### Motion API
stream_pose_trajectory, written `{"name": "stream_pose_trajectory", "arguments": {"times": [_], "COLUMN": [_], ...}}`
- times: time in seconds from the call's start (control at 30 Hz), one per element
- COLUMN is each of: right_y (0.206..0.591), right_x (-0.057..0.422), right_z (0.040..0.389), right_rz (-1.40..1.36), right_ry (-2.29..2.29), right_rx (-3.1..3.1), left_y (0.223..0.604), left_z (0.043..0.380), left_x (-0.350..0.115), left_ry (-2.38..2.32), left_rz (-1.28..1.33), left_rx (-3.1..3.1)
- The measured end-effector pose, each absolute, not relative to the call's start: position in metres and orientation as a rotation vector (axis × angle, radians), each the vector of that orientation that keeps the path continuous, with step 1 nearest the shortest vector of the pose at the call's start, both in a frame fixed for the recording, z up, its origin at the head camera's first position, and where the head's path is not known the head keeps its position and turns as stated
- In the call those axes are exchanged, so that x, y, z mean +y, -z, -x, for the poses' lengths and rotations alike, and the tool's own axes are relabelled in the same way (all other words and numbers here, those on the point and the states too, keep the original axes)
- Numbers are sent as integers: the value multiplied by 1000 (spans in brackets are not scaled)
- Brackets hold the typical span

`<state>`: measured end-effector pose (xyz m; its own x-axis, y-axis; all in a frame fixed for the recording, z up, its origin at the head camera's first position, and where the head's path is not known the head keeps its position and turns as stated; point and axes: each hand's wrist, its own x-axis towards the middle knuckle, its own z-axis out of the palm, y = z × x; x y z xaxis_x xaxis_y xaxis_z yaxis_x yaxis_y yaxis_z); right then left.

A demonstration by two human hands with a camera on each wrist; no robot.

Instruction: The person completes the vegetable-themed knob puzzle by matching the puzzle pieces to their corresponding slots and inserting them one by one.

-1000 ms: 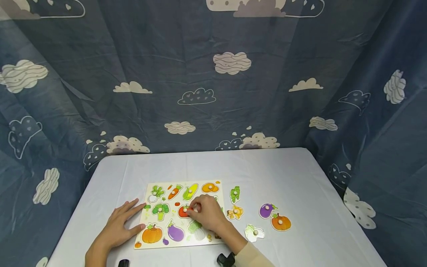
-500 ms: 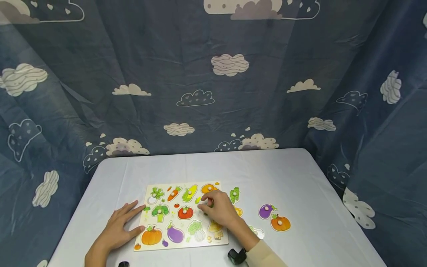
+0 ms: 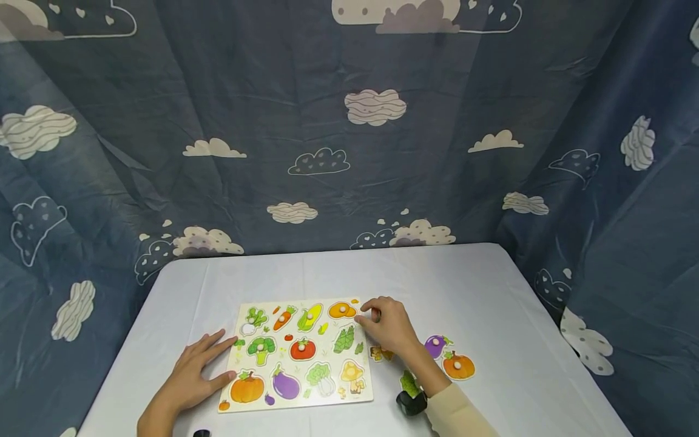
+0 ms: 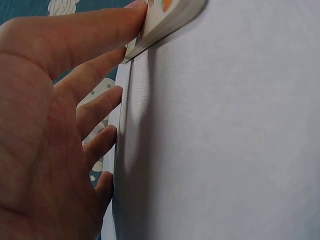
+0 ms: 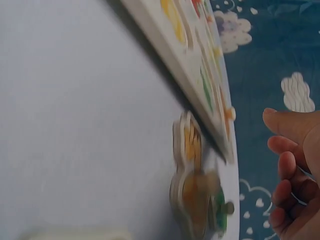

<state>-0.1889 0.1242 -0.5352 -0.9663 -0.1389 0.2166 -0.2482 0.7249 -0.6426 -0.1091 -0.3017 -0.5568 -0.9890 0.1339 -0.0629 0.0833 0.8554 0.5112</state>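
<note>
A vegetable puzzle board (image 3: 297, 405) lies on the white table. My left hand (image 3: 188, 373) rests at its left edge, fingers spread and fairly straight; in the left wrist view that hand (image 4: 55, 115) touches the board's corner (image 4: 167, 25). Over the board's right edge hovers my right hand (image 3: 390, 325), fingers loosely bent, nothing held. In the right wrist view the right hand (image 5: 297, 165) is apart from the mushroom piece (image 5: 190, 195) and a green knobbed piece (image 5: 220, 210) behind it. The head view shows only part of the mushroom piece (image 3: 377, 354); my hand hides the green one.
An eggplant piece (image 3: 435, 345) and a pumpkin piece (image 3: 459, 366) lie right of my forearm. Knobbed pieces sit in the board, including a tomato (image 3: 303, 350), broccoli (image 3: 261, 349) and corn (image 3: 310, 317). A black wrist camera (image 3: 411, 403) sits at my right wrist.
My right hand has left the tomato piece and moved right across the board to its right edge, uncovering the pea and mushroom pictures. The left hand stays in place.
</note>
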Motion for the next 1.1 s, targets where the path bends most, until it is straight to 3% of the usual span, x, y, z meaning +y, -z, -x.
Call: {"name": "stream_pose_trajectory", "arguments": {"times": [0.53,1.1], "right_y": [548,558], "right_x": [161,164], "right_z": [195,192], "right_rz": [-97,-38], "right_ry": [-936,-904], "right_rx": [-2835,-2862], "left_y": [556,556], "left_z": [108,107], "left_x": [-301,-301], "left_ry": [-804,-812], "left_rz": [-183,-184], "left_rx": [2946,2952]}}
